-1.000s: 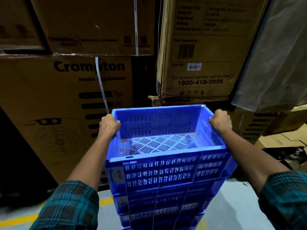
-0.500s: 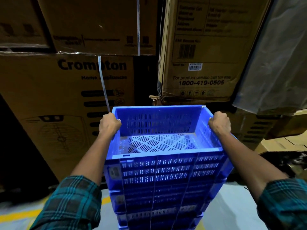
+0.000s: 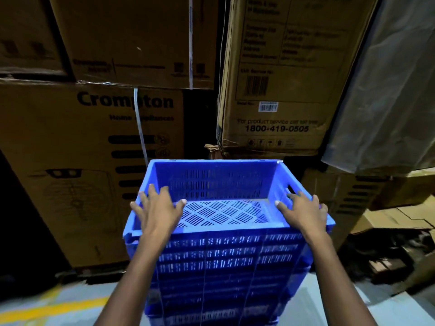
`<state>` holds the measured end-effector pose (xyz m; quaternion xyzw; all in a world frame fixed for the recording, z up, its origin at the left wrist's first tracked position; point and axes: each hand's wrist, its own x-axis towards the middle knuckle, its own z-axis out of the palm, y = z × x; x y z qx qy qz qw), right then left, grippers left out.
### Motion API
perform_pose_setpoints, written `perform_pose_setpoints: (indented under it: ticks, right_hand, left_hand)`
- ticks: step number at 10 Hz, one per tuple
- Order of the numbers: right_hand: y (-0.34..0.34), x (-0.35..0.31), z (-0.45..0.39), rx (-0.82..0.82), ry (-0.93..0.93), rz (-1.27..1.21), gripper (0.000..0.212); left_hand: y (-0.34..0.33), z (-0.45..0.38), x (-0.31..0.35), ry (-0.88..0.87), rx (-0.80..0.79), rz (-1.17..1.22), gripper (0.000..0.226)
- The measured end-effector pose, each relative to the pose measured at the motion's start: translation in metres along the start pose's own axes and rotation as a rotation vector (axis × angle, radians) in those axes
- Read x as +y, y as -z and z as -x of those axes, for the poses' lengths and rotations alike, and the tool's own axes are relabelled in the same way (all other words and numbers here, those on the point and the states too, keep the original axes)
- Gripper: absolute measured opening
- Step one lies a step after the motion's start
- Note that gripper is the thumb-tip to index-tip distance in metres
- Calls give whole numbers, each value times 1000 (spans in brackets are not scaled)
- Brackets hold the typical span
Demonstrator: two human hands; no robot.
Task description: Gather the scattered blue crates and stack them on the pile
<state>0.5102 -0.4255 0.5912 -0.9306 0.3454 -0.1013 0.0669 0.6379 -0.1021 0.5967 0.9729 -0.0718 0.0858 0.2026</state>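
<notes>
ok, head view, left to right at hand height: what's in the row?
Crompton box → left hand → top crate floor, on the blue pile → right hand → dark-striped carton → flattened cardboard.

A perforated blue plastic crate point(image 3: 219, 184) sits atop the pile of matching blue crates point(image 3: 223, 278). The left hand point(image 3: 156, 209) and right hand point(image 3: 302, 214) lie with fingers spread at its near corners. Brown printed cardboard boxes point(image 3: 77, 161) stand stacked behind it.

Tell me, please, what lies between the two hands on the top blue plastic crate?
Head view: only the top blue plastic crate's bare slotted floor lies between the left hand and right hand.
</notes>
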Motion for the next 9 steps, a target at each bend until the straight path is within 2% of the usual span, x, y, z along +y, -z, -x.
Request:
perform_pose_setpoints:
  ticks: [1,2,3,7,8,9]
  right_hand:
    - [-3,-4,26,160,88,-188,76]
    - [-11,-3,50,336,228,-256,65]
    - [-17,4,58,433,322,-262,51]
    - [-6,5,61,382,353,-172,54]
    - [3,3,67,291,314,-148,58]
    - [20,0,65,98,310,-234,68]
  left_hand:
    - [-10,31,24,-154,78,59,53]
    - [-22,57,45,-324,160,101,41]
    - [-31,75,58,-465,201,-54,47]
    - [-32,121,59,-354,153,21,66]
    - [-26,144,50,-340,99,13,71]
    - [-4,150,55,-308,73,30,68]
